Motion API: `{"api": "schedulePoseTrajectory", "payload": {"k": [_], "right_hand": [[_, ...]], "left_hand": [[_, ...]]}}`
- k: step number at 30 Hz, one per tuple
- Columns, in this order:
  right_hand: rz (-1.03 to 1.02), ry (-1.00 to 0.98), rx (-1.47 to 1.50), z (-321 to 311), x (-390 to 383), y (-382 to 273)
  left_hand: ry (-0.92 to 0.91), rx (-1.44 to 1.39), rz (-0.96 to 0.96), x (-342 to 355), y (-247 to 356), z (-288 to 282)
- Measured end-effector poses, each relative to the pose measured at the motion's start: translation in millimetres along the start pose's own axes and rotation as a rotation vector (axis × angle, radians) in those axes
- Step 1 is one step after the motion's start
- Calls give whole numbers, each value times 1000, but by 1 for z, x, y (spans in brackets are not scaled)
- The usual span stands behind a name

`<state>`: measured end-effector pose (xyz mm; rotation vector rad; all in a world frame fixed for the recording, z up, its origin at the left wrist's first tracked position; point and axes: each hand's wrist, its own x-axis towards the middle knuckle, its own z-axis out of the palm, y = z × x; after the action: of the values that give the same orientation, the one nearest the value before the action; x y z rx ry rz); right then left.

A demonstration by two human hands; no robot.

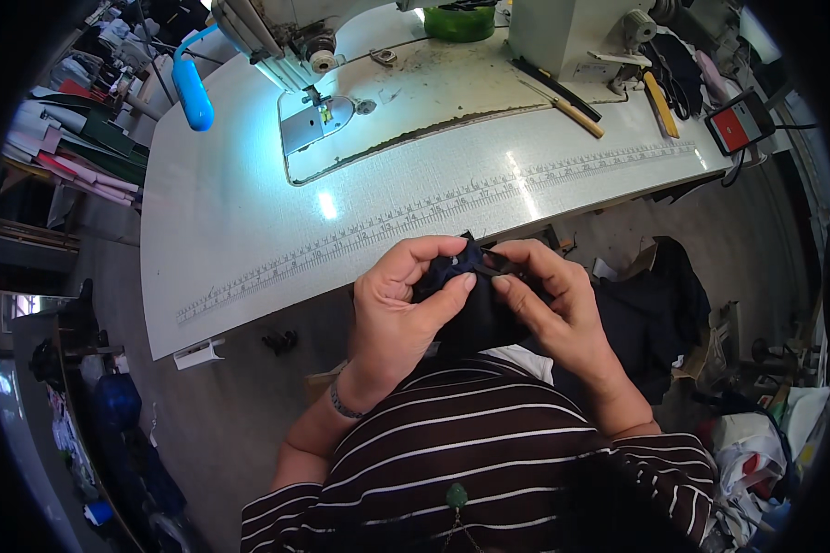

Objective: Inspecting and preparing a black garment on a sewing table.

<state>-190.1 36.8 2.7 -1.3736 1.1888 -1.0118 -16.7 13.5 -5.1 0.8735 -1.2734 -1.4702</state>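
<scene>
Close to the table's front edge, my two hands are raised in front of my body. My left hand (pixel 406 290) is closed, pinching a bunched piece of dark navy fabric (pixel 447 269) between thumb and fingers. Facing it, my right hand (pixel 561 300) is closed too, thumb and index finger drawn together at the fabric's right side. Something slim and dark lies between those right fingertips; whether it is a small tool or part of the cloth I cannot tell. More dark cloth hangs below the hands.
Beyond the hands stands a white sewing table (pixel 221 212) with a printed ruler strip (pixel 433 221) and a sewing machine (pixel 318 69). A wooden-handled awl (pixel 576 118), a yellow-handled tool (pixel 659 104) and a red-and-black box (pixel 740 126) lie at right. Dark garments (pixel 650 318) are piled beside me.
</scene>
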Motion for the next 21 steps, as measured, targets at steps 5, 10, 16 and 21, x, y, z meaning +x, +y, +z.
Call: {"api": "schedulePoseTrajectory", "payload": {"k": [5, 10, 16, 21], "right_hand": [[-2, 31, 125, 5, 0, 3], [-124, 75, -18, 8, -1, 14], [-372, 141, -385, 13, -2, 18], [-264, 97, 127, 22, -2, 29]], "left_hand": [[5, 6, -1, 0, 0, 1], [-1, -15, -6, 1, -1, 2], [-6, 16, -7, -1, 1, 3], [-11, 11, 48, -4, 2, 2]]}}
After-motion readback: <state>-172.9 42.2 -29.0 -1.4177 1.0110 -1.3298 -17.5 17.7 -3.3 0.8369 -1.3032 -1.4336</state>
